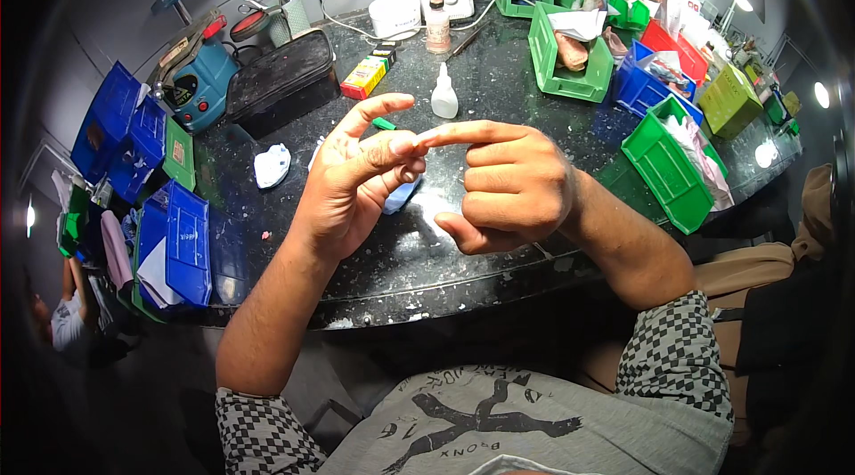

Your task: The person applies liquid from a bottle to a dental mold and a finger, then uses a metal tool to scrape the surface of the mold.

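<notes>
My left hand has its index finger raised and its lower fingers bent. The tip of its thumb meets the extended index fingertip of my right hand, whose other fingers are curled, thumb sticking out. Anything pinched or held there is too small or hidden to make out. Behind the hands lie a small green object and a blue piece, partly covered. A white squeeze bottle stands beyond them, and a pale folded piece lies to the left.
Blue bins and a blue machine line the left, beside a black case. Green bins, a red bin and a yellow box are on the dark worktop. Another person is at far left.
</notes>
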A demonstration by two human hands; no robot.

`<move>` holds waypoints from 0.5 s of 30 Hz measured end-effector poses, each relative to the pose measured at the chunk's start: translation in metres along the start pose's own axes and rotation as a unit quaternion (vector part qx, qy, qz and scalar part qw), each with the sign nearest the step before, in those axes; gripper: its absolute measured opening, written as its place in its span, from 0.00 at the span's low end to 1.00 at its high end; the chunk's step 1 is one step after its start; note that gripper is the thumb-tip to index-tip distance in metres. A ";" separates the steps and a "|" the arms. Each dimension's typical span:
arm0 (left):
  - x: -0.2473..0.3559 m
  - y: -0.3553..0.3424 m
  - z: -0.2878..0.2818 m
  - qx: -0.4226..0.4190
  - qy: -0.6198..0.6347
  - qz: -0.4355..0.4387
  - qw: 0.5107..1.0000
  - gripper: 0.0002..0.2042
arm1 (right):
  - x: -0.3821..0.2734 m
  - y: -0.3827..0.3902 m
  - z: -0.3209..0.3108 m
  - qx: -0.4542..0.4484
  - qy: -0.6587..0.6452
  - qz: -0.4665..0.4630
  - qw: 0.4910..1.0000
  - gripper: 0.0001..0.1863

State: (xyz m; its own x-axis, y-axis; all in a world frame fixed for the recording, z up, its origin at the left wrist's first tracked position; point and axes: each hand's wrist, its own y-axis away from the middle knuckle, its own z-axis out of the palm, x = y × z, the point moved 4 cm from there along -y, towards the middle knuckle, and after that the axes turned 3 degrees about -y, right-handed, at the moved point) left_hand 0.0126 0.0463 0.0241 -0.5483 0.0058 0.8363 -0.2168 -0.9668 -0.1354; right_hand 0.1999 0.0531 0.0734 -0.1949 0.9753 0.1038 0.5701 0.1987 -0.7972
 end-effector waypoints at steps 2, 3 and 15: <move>0.000 0.000 0.000 -0.001 0.000 -0.001 1.000 0.28 | 0.000 0.000 0.000 0.003 -0.002 0.000 1.000 0.21; 0.000 0.000 0.000 -0.003 0.001 0.000 1.000 0.28 | 0.000 0.000 0.000 0.001 -0.001 0.001 1.000 0.21; -0.001 0.000 -0.002 0.003 -0.007 0.000 1.000 0.28 | 0.002 0.001 0.000 0.005 -0.008 0.003 1.000 0.21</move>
State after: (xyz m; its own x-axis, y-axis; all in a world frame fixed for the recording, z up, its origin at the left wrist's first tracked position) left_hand 0.0120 0.0470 0.0223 -0.5366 0.0018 0.8439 -0.2119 -0.9682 -0.1327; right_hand 0.2008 0.0552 0.0726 -0.2036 0.9749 0.0902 0.5634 0.1920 -0.8036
